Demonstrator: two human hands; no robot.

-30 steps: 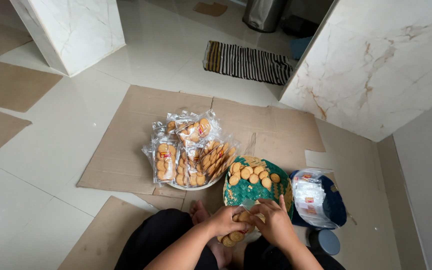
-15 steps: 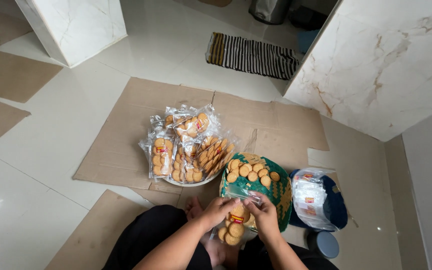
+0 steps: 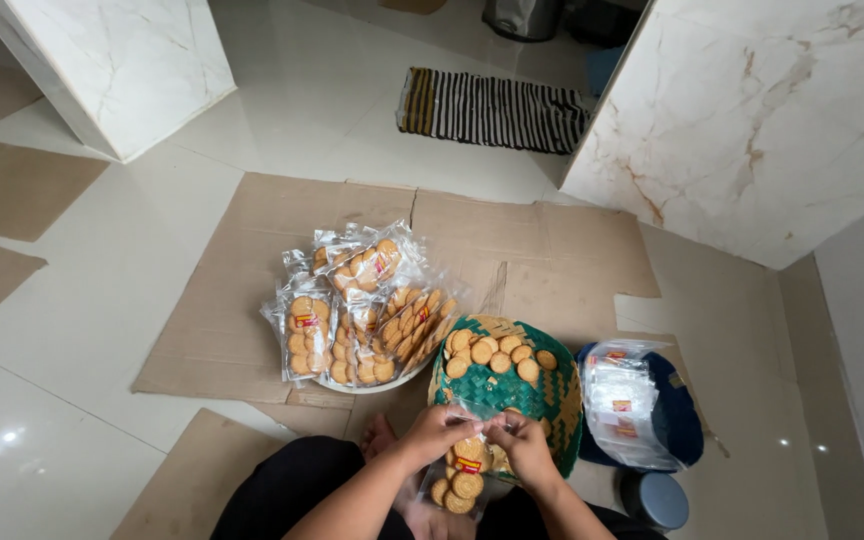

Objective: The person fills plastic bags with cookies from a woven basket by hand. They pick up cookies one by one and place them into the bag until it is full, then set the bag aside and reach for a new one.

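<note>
— Where's the clear cookie bag (image 3: pixel 462 478)?
— Hanging lengthwise toward six o'clock, mouth pinched from either side by the left hand (image 3: pixel 435 432) and right hand (image 3: pixel 522 443), both closed on it.
— And beyond?
— Green woven basket (image 3: pixel 542 400) at twelve; filled packets (image 3: pixel 362 310) at ten.

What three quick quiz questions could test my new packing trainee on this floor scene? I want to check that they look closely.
1. True or false: both hands, left hand and right hand, hold the same clear bag of biscuits.
2. Where do the loose biscuits lie?
A. green woven basket
B. white plate
C. striped mat
3. What sits on the white plate?

Key:
1. True.
2. A.
3. A pile of sealed biscuit packets.
</note>
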